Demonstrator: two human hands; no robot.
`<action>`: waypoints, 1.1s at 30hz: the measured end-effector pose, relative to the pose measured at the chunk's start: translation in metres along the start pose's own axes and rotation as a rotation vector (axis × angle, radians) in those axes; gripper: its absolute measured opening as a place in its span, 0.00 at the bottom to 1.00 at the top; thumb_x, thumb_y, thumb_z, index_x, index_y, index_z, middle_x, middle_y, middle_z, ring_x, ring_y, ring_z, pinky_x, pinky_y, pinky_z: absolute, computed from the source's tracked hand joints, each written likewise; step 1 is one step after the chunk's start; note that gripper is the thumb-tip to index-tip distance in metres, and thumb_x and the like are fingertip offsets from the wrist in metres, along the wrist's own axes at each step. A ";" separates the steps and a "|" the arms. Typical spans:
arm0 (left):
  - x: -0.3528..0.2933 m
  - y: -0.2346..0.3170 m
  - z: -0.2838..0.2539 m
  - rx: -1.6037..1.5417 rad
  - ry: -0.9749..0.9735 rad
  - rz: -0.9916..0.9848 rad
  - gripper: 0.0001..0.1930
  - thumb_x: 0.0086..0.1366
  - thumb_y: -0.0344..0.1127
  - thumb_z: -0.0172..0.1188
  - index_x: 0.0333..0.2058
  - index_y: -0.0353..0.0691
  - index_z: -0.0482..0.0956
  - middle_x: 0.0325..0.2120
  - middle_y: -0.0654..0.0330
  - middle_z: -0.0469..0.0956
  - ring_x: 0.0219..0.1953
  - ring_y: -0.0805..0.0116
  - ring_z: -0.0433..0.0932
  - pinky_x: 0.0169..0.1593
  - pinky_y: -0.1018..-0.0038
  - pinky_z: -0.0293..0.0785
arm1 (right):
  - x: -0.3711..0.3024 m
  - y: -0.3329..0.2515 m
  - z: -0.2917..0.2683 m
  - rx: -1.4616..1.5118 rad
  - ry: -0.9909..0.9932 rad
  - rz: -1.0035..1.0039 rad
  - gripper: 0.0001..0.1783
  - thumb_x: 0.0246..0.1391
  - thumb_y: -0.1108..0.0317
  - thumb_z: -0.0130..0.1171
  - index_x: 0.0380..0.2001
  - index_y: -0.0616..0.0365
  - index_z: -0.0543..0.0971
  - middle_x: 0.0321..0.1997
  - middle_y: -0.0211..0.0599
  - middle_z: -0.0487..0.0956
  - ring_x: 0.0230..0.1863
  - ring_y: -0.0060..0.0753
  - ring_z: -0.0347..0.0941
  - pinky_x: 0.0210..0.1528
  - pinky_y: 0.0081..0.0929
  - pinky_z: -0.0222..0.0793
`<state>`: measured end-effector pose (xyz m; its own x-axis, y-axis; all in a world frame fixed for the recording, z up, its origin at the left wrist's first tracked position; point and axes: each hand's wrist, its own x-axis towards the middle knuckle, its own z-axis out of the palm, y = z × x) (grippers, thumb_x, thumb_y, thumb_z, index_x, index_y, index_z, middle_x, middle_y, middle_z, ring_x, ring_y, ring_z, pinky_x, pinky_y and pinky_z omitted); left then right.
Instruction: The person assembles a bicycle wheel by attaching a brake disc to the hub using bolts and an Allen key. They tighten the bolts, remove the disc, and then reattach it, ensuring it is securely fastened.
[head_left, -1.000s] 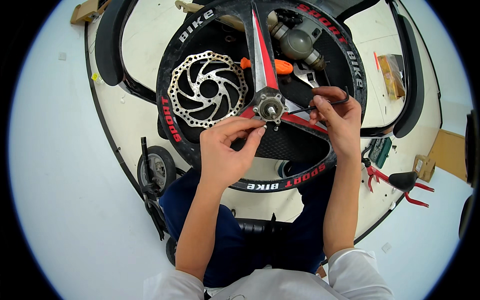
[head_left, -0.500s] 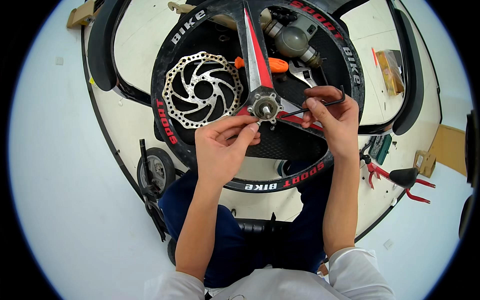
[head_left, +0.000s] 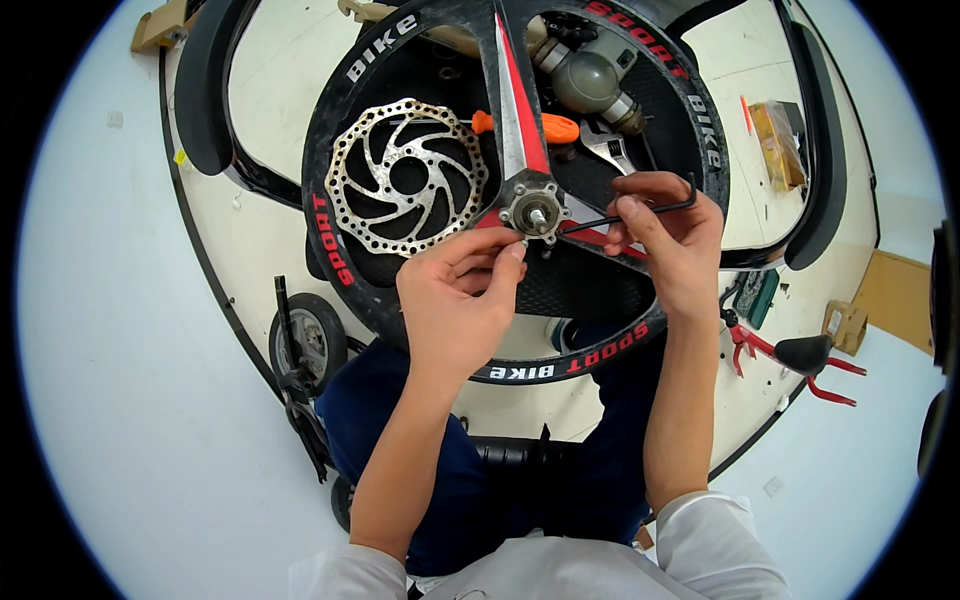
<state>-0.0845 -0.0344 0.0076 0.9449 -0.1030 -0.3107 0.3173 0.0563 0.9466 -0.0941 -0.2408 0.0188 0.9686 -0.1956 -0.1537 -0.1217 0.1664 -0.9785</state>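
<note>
A black spoked bicycle wheel (head_left: 318, 165) with red and silver spokes lies flat before me, its metal hub (head_left: 540, 213) facing up. My left hand (head_left: 455, 305) is closed in a pinch at the hub's lower left edge; whatever sits between the fingertips is too small to make out. In my right hand (head_left: 680, 240) is a black L-shaped hex key (head_left: 588, 224), its long arm pointing left with the tip beside the hub. A perforated brake disc (head_left: 434, 180) rests left of the hub, within the wheel.
Beyond the hub lie an orange-handled screwdriver (head_left: 558, 128), an adjustable wrench (head_left: 607, 147) and a grey rounded metal part (head_left: 585, 82). Black armrests (head_left: 203, 110) flank the wheel. On the floor are a small wheel (head_left: 322, 330), a red forked part (head_left: 838, 365) and a cardboard box (head_left: 846, 325).
The view has shifted slightly, and both hands appear a little further right. The pinch at the hub and the grip on the hex key look the same.
</note>
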 end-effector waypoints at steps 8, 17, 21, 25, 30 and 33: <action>0.004 0.003 -0.005 -0.080 -0.073 -0.115 0.09 0.66 0.22 0.61 0.42 0.22 0.82 0.33 0.49 0.85 0.34 0.65 0.87 0.40 0.74 0.86 | -0.022 -0.024 0.030 -0.157 -0.100 -0.117 0.08 0.56 0.85 0.61 0.39 0.73 0.81 0.37 0.45 0.84 0.37 0.32 0.84 0.42 0.27 0.84; 0.006 0.000 -0.008 -0.133 -0.100 -0.140 0.09 0.66 0.22 0.61 0.43 0.23 0.83 0.32 0.48 0.85 0.33 0.65 0.87 0.40 0.74 0.86 | -0.024 -0.019 0.035 -0.326 -0.066 -0.196 0.06 0.56 0.84 0.62 0.37 0.69 0.83 0.38 0.42 0.85 0.39 0.31 0.85 0.42 0.24 0.84; 0.007 -0.001 -0.008 -0.144 -0.108 -0.140 0.09 0.66 0.21 0.60 0.43 0.24 0.83 0.32 0.49 0.85 0.33 0.65 0.87 0.40 0.74 0.86 | -0.024 -0.016 0.039 -0.376 -0.057 -0.255 0.08 0.52 0.85 0.64 0.37 0.66 0.83 0.36 0.40 0.85 0.37 0.29 0.85 0.40 0.22 0.83; 0.007 0.000 -0.009 -0.154 -0.115 -0.150 0.09 0.66 0.21 0.60 0.43 0.24 0.83 0.32 0.49 0.85 0.33 0.66 0.87 0.41 0.75 0.86 | -0.025 -0.020 0.042 -0.635 -0.107 -0.443 0.11 0.48 0.86 0.66 0.36 0.66 0.83 0.36 0.43 0.85 0.36 0.32 0.85 0.40 0.24 0.82; 0.007 0.003 -0.010 -0.138 -0.135 -0.131 0.09 0.65 0.20 0.61 0.43 0.24 0.83 0.32 0.49 0.86 0.33 0.67 0.87 0.41 0.77 0.85 | -0.028 -0.019 0.051 -0.822 -0.116 -0.634 0.14 0.42 0.82 0.71 0.35 0.59 0.84 0.34 0.37 0.84 0.35 0.39 0.83 0.39 0.27 0.79; 0.006 0.003 -0.012 -0.092 -0.145 -0.092 0.10 0.62 0.20 0.64 0.43 0.26 0.84 0.33 0.51 0.86 0.33 0.68 0.87 0.40 0.78 0.85 | -0.031 -0.018 0.054 -0.850 -0.106 -0.656 0.15 0.42 0.81 0.71 0.36 0.58 0.85 0.34 0.36 0.84 0.33 0.36 0.83 0.36 0.27 0.80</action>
<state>-0.0769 -0.0228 0.0073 0.8925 -0.2531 -0.3733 0.4137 0.1298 0.9011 -0.1099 -0.1852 0.0483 0.9084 0.0892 0.4085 0.3569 -0.6743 -0.6465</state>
